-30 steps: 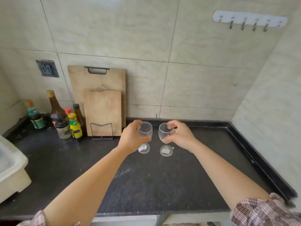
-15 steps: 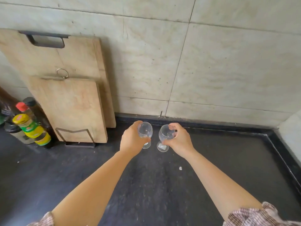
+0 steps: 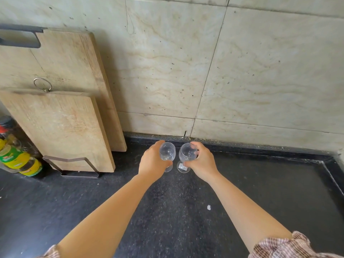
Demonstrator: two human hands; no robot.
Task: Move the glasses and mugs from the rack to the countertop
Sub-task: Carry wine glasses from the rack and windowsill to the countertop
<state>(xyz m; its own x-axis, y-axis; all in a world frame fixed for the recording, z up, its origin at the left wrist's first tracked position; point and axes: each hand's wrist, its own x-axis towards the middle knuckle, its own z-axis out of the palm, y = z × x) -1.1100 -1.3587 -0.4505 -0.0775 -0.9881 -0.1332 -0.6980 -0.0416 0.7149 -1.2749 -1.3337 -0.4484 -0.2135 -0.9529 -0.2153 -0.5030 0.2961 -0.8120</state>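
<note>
Both stemmed glasses have come nearer the back wall (image 3: pixel 167 81) — left hand (image 3: pixel 151 162) wraps the left glass (image 3: pixel 167 152), right hand (image 3: pixel 202 162) the right glass (image 3: pixel 186 154); dark countertop (image 3: pixel 270 183) lies open rightward.

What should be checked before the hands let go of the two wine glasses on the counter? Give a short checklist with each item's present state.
1. Left hand wrapped around the left wine glass: ok.
2. Right hand wrapped around the right wine glass: ok.
3. Both glasses upright, bowls up: ok.
4. Feet flat on the countertop: cannot tell; the right foot looks seated, the left is partly hidden by the hand.
5. Gap between the two bowls: ok, narrow but apart.
6. Clear of the cutting boards and the wall behind: ok, nothing touches either glass.
</note>
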